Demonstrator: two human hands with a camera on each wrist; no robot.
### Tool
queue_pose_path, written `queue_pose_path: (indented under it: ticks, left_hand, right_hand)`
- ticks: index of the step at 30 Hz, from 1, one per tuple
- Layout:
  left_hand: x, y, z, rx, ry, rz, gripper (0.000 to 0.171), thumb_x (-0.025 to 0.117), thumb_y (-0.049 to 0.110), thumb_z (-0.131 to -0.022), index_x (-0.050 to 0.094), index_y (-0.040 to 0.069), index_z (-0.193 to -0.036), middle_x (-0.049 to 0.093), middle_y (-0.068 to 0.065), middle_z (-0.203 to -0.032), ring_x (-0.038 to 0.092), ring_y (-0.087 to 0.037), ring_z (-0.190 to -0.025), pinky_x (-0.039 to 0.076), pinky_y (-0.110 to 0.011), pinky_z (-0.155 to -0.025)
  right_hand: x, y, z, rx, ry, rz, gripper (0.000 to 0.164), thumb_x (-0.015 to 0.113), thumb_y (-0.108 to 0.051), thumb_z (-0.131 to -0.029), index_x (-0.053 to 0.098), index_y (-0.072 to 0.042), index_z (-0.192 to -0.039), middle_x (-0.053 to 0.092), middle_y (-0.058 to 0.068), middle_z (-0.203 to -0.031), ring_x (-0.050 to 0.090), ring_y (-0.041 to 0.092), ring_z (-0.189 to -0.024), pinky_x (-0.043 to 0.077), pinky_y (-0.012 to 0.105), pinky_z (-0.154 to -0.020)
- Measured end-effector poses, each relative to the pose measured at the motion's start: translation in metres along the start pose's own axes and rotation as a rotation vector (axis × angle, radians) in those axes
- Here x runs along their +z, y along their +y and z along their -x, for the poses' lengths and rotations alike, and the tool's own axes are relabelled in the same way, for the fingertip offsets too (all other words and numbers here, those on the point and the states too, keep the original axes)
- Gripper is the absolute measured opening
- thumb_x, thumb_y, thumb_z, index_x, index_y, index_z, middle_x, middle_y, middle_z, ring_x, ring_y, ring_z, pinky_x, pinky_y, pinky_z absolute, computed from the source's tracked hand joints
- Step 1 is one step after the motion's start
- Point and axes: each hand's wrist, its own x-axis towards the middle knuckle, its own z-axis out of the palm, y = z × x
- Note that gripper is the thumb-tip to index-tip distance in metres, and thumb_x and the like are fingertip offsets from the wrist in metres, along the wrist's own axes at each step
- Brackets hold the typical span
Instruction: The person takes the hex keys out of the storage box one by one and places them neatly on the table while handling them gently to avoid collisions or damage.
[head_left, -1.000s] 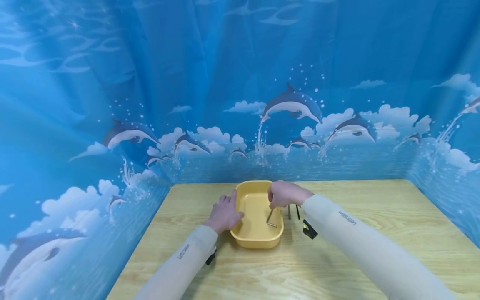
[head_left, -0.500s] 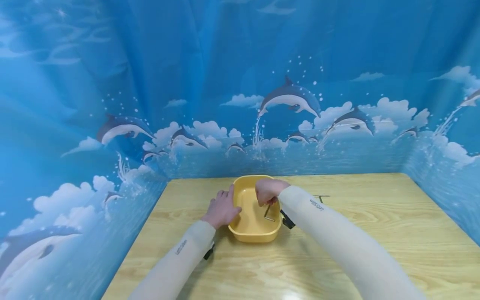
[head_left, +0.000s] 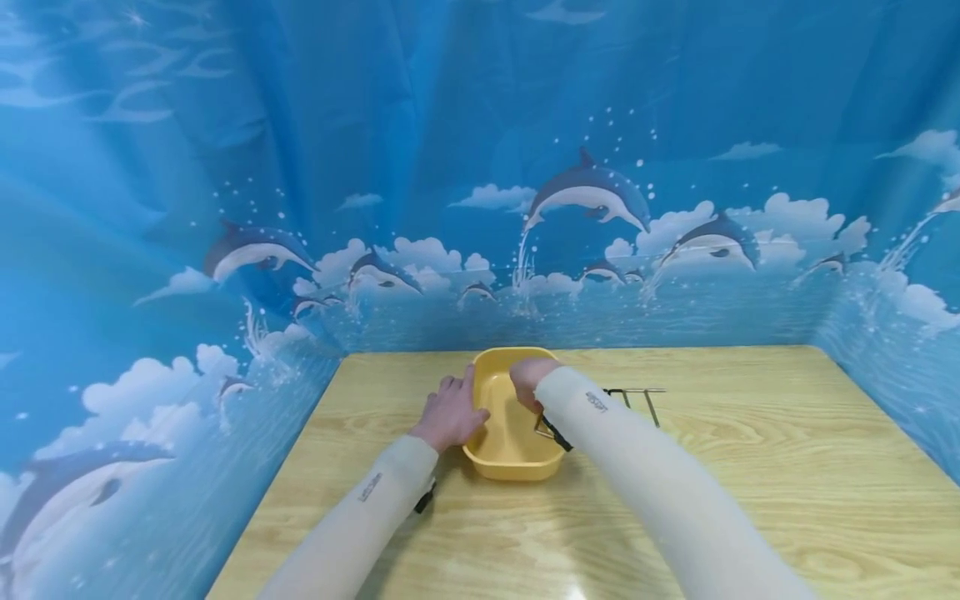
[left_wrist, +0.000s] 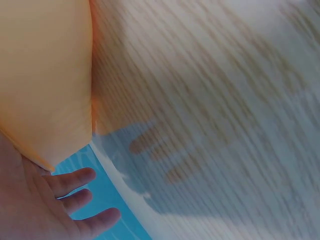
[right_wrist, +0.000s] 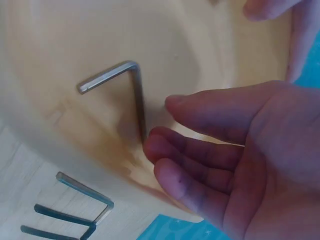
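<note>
My left hand (head_left: pixel 448 412) lies at the left side of a yellow plastic tray (head_left: pixel 517 473), thumb over the rim. In the left wrist view, several fingers (left_wrist: pixel 100 220) extend straight past the tray's outer wall. My right hand (head_left: pixel 529 382) is inside the tray at its right side. A silver hex key (right_wrist: pixel 137 85) is in the tray, its short arm toward the near end. The right thumb (right_wrist: pixel 200 107) stands apart from the loosely bent fingers. These fingertips overlap the far end of the key's long arm and hide it.
Several dark hex keys (right_wrist: pixel 82 191) lie on the wooden table (head_left: pixel 750 467) just right of the tray, partly behind the right sleeve (head_left: pixel 645 467) in the head view. A blue dolphin-print curtain (head_left: pixel 420 208) surrounds the table's back and sides.
My right hand has moved left from the tray's right rim to further inside it, and its sleeve now covers more of the key there. The left hand stays in place.
</note>
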Motion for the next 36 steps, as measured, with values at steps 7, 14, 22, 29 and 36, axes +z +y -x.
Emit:
queue_pose_path:
  ticks: [7, 14, 22, 29, 36]
  left_hand:
    - [0.002, 0.002, 0.0, -0.01, -0.006, 0.008, 0.087, 0.059, 0.044, -0.097, 0.012, 0.011, -0.162, 0.047, -0.021, -0.151, 0.032, -0.039, -0.146, 0.034, -0.064, -0.112]
    - [0.003, 0.001, 0.0, 0.007, 0.01, 0.009, 0.086, 0.059, 0.043, -0.096, 0.015, 0.009, -0.162, 0.049, -0.021, -0.148, 0.035, -0.038, -0.144, 0.036, -0.065, -0.109]
    - [0.004, 0.002, 0.003, -0.012, -0.009, 0.002, 0.087, 0.058, 0.044, -0.098, 0.012, 0.01, -0.162, 0.047, -0.02, -0.151, 0.034, -0.038, -0.145, 0.034, -0.064, -0.112]
    - [0.008, 0.003, 0.005, -0.006, -0.006, 0.006, 0.086, 0.058, 0.043, -0.098, 0.014, 0.009, -0.162, 0.048, -0.021, -0.149, 0.035, -0.038, -0.144, 0.034, -0.065, -0.112]
    - [0.002, 0.002, 0.0, -0.026, -0.015, 0.015, 0.087, 0.059, 0.042, -0.097, 0.011, 0.011, -0.163, 0.046, -0.019, -0.151, 0.033, -0.037, -0.146, 0.032, -0.063, -0.114]
  right_hand:
    - [0.003, -0.007, 0.011, 0.008, 0.065, 0.136, 0.02, 0.073, 0.003, -0.078, 0.063, -0.013, -0.07, 0.061, 0.002, -0.086, 0.054, 0.017, -0.079, 0.054, 0.028, -0.073]
    - [0.005, -0.01, 0.009, 0.005, 0.06, 0.065, 0.022, 0.071, 0.006, -0.077, 0.059, -0.013, -0.074, 0.057, 0.002, -0.081, 0.054, 0.018, -0.077, 0.052, 0.027, -0.068]
    - [0.012, -0.019, -0.014, 0.012, 0.02, 0.039, 0.019, 0.074, 0.004, -0.078, 0.066, -0.013, -0.079, 0.065, 0.003, -0.089, 0.058, 0.018, -0.081, 0.054, 0.029, -0.067]
    - [0.017, -0.022, -0.014, -0.01, 0.005, 0.08, 0.015, 0.074, -0.001, -0.084, 0.07, -0.014, -0.077, 0.063, 0.001, -0.084, 0.055, 0.017, -0.074, 0.049, 0.028, -0.063]
    - [0.009, -0.018, -0.016, -0.065, 0.022, 0.087, 0.012, 0.078, -0.006, -0.084, 0.074, -0.016, -0.081, 0.065, -0.003, -0.078, 0.056, 0.013, -0.071, 0.051, 0.027, -0.063]
